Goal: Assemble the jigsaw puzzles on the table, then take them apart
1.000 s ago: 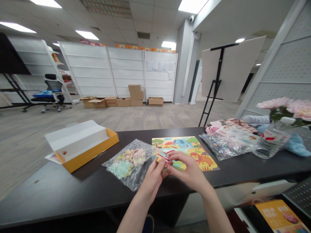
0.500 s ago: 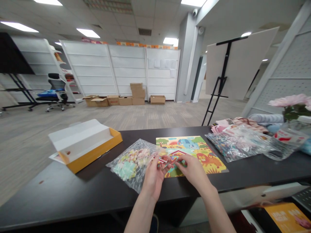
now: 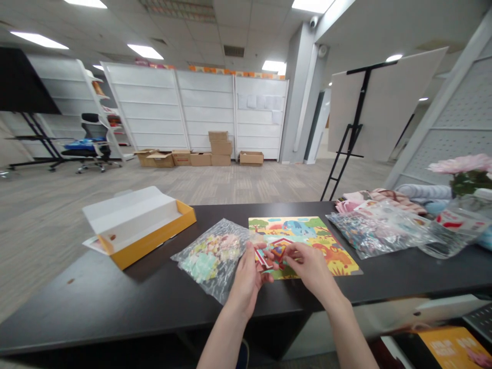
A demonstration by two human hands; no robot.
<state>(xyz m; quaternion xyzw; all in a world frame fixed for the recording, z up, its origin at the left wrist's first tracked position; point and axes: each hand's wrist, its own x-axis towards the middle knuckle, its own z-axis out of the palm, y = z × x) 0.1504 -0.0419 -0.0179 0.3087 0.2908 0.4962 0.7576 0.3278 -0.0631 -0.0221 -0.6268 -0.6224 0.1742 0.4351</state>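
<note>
A colourful animal picture puzzle board [image 3: 303, 224] lies on the black table, with an elephant and lions printed on it. Over its left part, my left hand [image 3: 248, 271] is closed around a few small red-and-white puzzle pieces [image 3: 263, 259]. My right hand [image 3: 307, 264] hovers just to the right, thumb and fingers pinched at a small red, blue and yellow puzzle piece [image 3: 279, 250]; the fingers partly cover it. Left of the board is a clear plastic bag [image 3: 215, 256] of loose puzzle pieces, its right edge partly behind my left hand.
An open yellow box [image 3: 154, 243] with a white lid stands at the table's left. To the right are another clear bag of small pieces [image 3: 357, 233], folded cloths [image 3: 395, 200], and a clear container [image 3: 453, 230] by pink flowers [image 3: 461, 164]. The table's front edge runs below my wrists.
The red-and-white pieces in my left hand have turned and show more plainly. My right hand has shifted slightly to the right. The whole view has swung a little.
</note>
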